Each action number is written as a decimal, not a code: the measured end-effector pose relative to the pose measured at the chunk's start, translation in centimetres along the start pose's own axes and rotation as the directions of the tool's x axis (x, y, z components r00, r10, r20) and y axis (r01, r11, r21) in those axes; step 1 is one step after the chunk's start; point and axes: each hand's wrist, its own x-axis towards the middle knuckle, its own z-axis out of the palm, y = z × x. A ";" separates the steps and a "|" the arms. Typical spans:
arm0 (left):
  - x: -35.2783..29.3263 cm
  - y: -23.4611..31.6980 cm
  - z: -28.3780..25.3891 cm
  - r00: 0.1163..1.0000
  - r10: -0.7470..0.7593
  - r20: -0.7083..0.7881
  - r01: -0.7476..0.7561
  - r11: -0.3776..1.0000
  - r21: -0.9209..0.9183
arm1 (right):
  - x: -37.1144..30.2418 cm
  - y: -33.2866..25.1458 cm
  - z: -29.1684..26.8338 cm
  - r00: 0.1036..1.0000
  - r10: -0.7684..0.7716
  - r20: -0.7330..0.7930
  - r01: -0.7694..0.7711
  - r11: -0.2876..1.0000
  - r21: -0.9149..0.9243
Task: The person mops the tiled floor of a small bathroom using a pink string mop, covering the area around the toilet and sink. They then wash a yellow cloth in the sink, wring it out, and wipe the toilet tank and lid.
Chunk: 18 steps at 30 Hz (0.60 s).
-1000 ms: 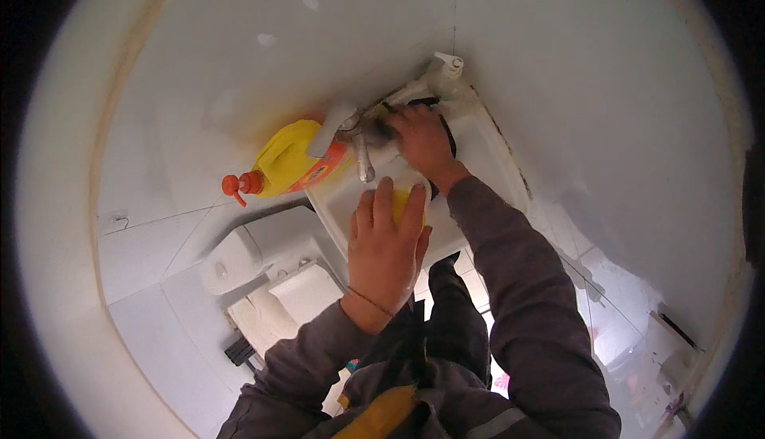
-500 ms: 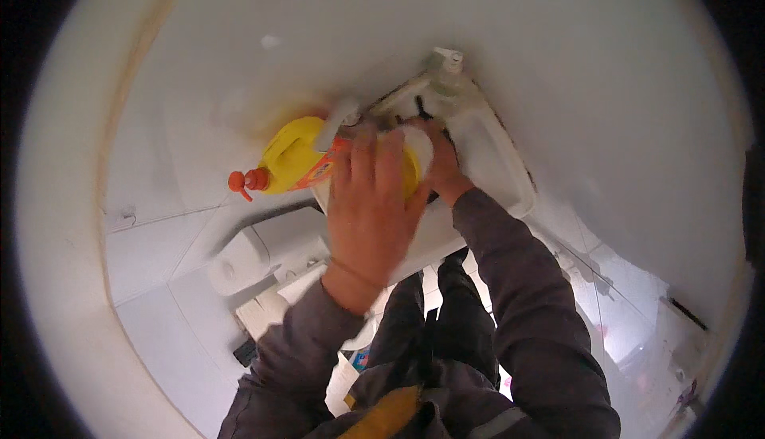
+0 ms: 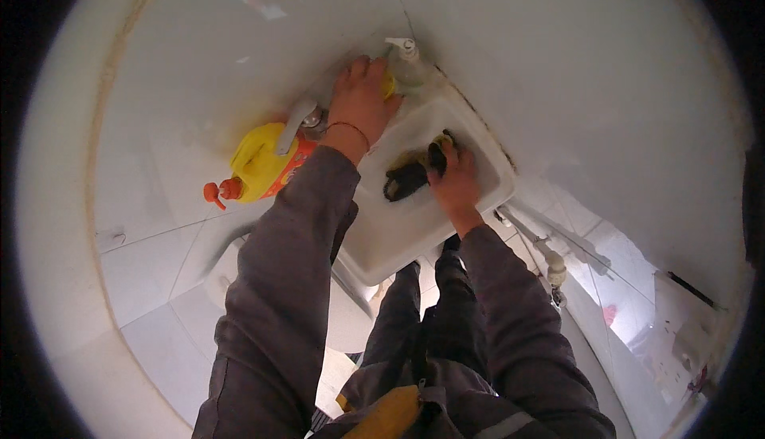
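At the back edge of the white sink (image 3: pixel 390 244), my left hand (image 3: pixel 358 104) curls over a small yellow tub (image 3: pixel 389 84). Most of that tub is hidden behind my fingers. My right hand (image 3: pixel 458 180) is down in the basin, its fingers bent around part of a dark, cloth-like item with yellowish patches (image 3: pixel 408 180). The item's exact kind is unclear. It lies crumpled on the basin floor and reaches out to the left of my fingers. The metal tap (image 3: pixel 299 124) is just left of my left wrist.
A yellow jug (image 3: pixel 259 160) with an orange cap and label stands left of the tap. A clear pump bottle (image 3: pixel 406 60) occupies the sink's back corner, against the walls. White pipes (image 3: pixel 550 260) run below at the right. A toilet (image 3: pixel 347 299) sits below my left forearm.
My left hand has carried the yellow tub from over the sink's front left to its back edge. My right hand has come nearer, and the dark item now shows in the basin.
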 end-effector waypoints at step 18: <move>-24.3 1.9 -2.2 0.806 -0.556 0.204 0.581 0.676 -0.453 | -3.2 -5.6 2.5 0.948 -0.065 0.313 0.068 0.998 0.002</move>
